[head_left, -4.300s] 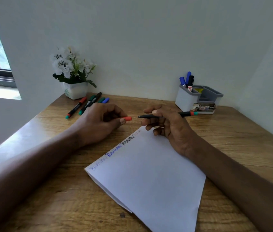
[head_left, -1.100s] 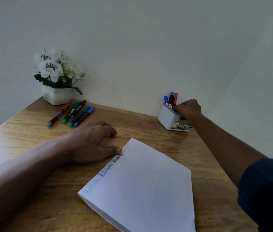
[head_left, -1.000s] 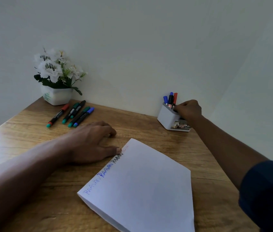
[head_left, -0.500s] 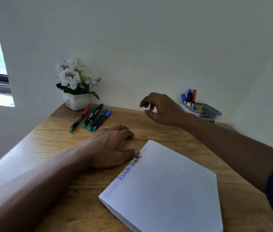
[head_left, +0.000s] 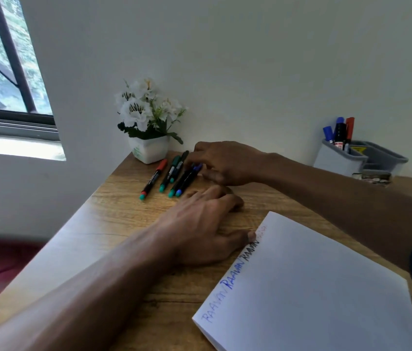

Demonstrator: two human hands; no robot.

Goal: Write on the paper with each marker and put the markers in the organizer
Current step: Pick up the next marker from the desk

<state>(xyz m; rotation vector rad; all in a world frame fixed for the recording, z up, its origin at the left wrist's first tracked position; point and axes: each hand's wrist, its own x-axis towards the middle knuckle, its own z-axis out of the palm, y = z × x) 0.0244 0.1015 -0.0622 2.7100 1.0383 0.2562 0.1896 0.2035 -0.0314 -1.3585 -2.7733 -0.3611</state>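
Note:
A white paper (head_left: 313, 287) lies on the wooden table (head_left: 119, 224), with words in several colours along its left edge. My left hand (head_left: 200, 229) rests flat beside it, thumb touching that edge. At the back left lies a row of markers: a red-capped one (head_left: 154, 178), green-capped ones (head_left: 172, 171) and a blue marker (head_left: 186, 181). My right hand (head_left: 227, 163) reaches across to the row, its fingers and thumb pinching the blue marker's cap end while it lies on the table. The grey organizer (head_left: 336, 158) at the back right holds several markers (head_left: 339, 130).
A white pot of white flowers (head_left: 149, 148) stands against the wall just behind the marker row. A window (head_left: 2, 72) is at the left. The table's left edge runs diagonally, with red floor below it.
My right hand left the organizer, where the red marker now stands, and swung left across the table to the marker row. My left hand stayed on the paper's edge.

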